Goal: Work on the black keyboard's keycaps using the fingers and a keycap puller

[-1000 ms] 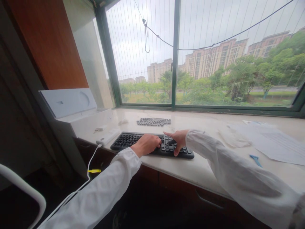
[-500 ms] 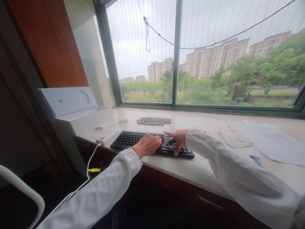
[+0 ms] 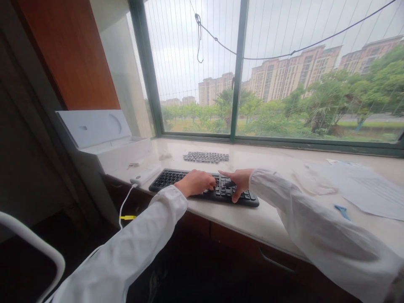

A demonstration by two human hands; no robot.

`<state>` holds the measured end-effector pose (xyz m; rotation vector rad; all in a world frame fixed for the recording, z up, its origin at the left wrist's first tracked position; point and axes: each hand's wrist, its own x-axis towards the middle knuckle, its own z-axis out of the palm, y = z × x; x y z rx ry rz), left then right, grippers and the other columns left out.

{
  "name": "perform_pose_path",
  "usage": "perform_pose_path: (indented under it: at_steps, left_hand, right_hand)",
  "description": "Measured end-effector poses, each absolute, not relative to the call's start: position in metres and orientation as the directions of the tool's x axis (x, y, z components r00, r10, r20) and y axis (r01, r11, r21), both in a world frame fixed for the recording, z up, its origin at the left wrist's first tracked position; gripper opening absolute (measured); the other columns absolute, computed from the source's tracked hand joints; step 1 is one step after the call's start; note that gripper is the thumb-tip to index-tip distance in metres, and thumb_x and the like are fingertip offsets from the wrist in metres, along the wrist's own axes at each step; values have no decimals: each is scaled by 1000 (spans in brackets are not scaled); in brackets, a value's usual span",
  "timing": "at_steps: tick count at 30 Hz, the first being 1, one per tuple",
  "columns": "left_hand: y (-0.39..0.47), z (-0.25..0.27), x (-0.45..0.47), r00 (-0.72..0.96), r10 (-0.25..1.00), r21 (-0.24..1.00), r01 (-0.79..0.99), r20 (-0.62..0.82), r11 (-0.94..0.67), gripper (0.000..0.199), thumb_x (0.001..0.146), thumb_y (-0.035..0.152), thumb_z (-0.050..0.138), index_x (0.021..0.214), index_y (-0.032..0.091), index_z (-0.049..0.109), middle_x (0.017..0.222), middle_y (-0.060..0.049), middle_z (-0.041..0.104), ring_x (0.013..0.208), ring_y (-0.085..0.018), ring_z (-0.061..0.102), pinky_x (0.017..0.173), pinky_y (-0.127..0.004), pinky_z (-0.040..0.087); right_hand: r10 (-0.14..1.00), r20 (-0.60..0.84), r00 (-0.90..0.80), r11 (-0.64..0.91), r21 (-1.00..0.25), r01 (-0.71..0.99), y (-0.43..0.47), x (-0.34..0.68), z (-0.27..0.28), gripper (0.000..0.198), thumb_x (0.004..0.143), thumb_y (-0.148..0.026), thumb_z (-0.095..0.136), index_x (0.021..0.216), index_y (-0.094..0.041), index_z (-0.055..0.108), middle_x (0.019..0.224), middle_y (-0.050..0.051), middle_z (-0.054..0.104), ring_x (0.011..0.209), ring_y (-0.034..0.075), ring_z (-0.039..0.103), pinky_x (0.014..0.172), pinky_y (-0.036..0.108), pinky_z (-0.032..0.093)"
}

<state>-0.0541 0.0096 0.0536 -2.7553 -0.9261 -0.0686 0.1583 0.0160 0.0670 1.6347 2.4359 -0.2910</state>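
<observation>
A black keyboard [image 3: 172, 178] lies along the front edge of the counter. Its left part shows bare sockets without keycaps, while keys still sit on its right part. My left hand [image 3: 198, 183] rests over the middle of it, fingers curled in at the keys; what they pinch, if anything, is hidden. Over the right part, my right hand [image 3: 241, 181] holds a slim black-handled tool [image 3: 229, 184], its thin tip pointing left toward the keys near my left fingers. That hand's index finger and thumb stretch apart. Behind the keyboard, loose black keycaps [image 3: 205, 157] lie in rows.
An open white box [image 3: 121, 153] stands at the back left, near a white power strip [image 3: 147, 176] with a plugged-in cable. Right of my arm lie papers [image 3: 362, 185], a clear plastic bag [image 3: 315, 181] and a small blue tool [image 3: 342, 211]. A window closes off the back.
The camera view has shifted slightly. My left fingers have dipped a little among the keys beside the tool's tip. My right hand keeps nearly the same pose on the keyboard.
</observation>
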Motion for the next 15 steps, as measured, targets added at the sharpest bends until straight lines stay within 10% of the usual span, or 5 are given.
perform_pose_path:
  at_steps: [15]
  left_hand:
    - [18,70,-51,812,584,-311,553,-8,-773,15,80,34,60,88,28,72,89,-2,69,77,-17,62,61,-24,39]
  right_hand:
    - [891,-228,-394,372,-134,919,20,161,62,134,33,-53,85,148,-27,21,126,13,58,116,42,50,91,48,43]
